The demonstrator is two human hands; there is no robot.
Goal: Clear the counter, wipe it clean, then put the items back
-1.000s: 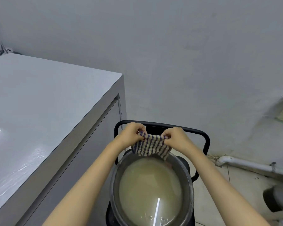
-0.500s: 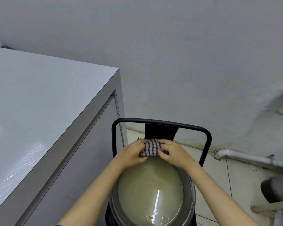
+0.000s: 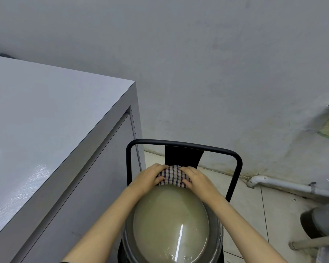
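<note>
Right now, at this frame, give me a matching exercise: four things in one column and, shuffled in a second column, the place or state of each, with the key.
Things
1. checked cloth
2. basin
3. chair
4. white pipe

Place or state
a. runs along the foot of the wall on the right
b. black, its backrest rising behind the basin
c. bunched between the left hand and the right hand, at the basin's far edge
d. filled with cloudy water

Pairs: 1-c, 2-d, 3-b, 4-a
</note>
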